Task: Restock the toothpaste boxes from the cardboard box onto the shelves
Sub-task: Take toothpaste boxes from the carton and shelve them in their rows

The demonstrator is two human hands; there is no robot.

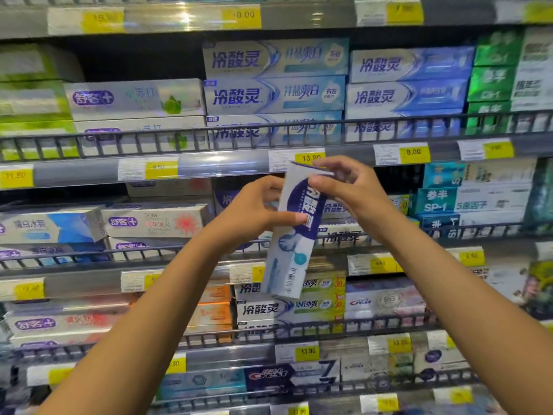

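Note:
A white and dark-blue toothpaste box (294, 235) stands nearly upright in front of the shelves, top end tilted a little right. My left hand (257, 209) grips its left side at mid-height, thumb across the front. My right hand (347, 187) pinches the top right end, where an end flap sticks up. Stacked toothpaste boxes (273, 94) fill the shelves behind. The cardboard box is out of view.
Several shelf levels run across the view, each with a dark wire front rail (269, 133) and yellow price tags (309, 158). A dark gap (140, 59) sits above the low stack on the upper shelf's left. Another dark gap (398, 178) lies right of my right hand.

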